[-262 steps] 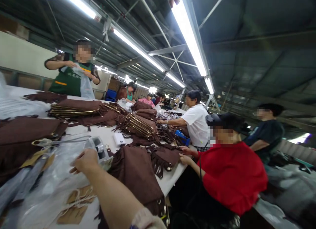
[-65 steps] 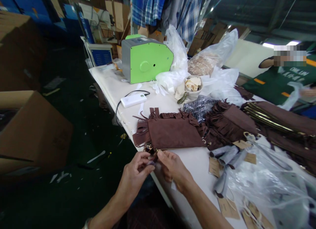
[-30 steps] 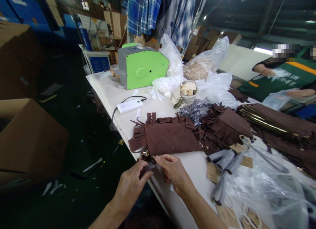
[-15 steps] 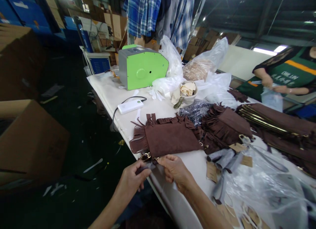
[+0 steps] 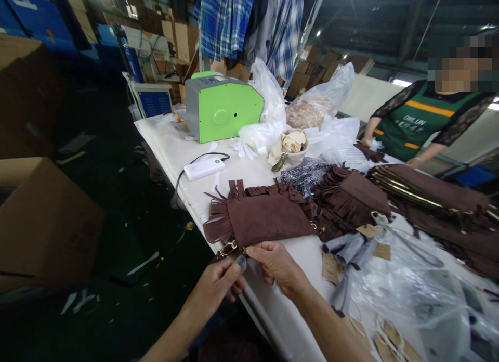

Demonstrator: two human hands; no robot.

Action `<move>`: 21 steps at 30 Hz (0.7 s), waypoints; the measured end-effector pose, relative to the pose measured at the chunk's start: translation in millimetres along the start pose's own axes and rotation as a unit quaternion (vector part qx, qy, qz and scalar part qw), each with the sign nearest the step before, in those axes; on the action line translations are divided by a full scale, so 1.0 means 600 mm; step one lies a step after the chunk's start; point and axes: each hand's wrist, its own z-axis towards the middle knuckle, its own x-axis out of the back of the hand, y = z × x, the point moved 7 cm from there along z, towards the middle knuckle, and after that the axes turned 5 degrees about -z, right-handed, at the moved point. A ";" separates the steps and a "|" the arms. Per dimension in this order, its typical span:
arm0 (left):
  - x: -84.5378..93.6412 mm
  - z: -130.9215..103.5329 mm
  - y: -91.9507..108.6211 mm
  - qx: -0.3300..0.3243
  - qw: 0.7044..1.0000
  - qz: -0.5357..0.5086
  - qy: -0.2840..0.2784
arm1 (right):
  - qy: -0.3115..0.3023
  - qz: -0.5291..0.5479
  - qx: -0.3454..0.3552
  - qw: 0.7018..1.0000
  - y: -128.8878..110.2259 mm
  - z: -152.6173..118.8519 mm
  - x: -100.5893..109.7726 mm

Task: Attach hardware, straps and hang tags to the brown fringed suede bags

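Note:
A brown fringed bag (image 5: 268, 214) lies at the table's near left edge, with gold clasp hardware (image 5: 227, 249) at its lower left corner. Just below that clasp, my left hand (image 5: 224, 279) is closed on a small strip of greyish, see-through wrapping. Pinched at the bag's lower corner, my right hand (image 5: 275, 263) has thumb and forefinger on a small metal end of the bag, possibly the zipper pull. The two hands are close together over the table edge.
Behind the bag are a white power bank (image 5: 204, 168), a green and grey machine (image 5: 226, 110) and a cloth pouch (image 5: 290, 149). Rightward lie more brown bags (image 5: 429, 188), wrapped straps with tags (image 5: 343, 253) and clear plastic (image 5: 405, 279). A person (image 5: 417, 117) in a green apron stands across.
My left hand has shifted slightly right and down, nearer my right hand. The view has moved a little. The person opposite has lowered their hands to the table.

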 end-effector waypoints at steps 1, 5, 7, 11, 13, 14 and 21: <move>0.007 -0.003 0.015 -0.057 0.994 0.087 0.037 | 0.001 0.000 0.002 1.000 0.001 0.001 -0.001; 0.015 -0.018 0.054 -0.182 0.927 0.297 0.143 | 0.012 0.019 0.008 1.000 0.006 0.004 -0.006; 0.016 -0.016 0.057 -0.184 0.929 0.284 0.152 | 0.014 0.031 0.013 0.999 0.009 0.004 -0.009; 0.012 0.006 0.032 -0.074 0.994 0.030 0.077 | 0.021 0.018 0.040 0.999 0.009 0.000 -0.007; 0.005 0.010 0.017 -0.002 0.992 -0.118 0.034 | 0.031 -0.015 0.057 0.998 0.004 -0.004 -0.003; 0.001 0.011 0.011 0.027 0.984 -0.173 0.021 | 0.037 -0.033 0.062 0.997 0.001 -0.006 0.000; -0.006 0.011 -0.010 0.115 0.957 -0.266 0.007 | 0.066 -0.119 0.082 0.987 -0.023 -0.024 0.012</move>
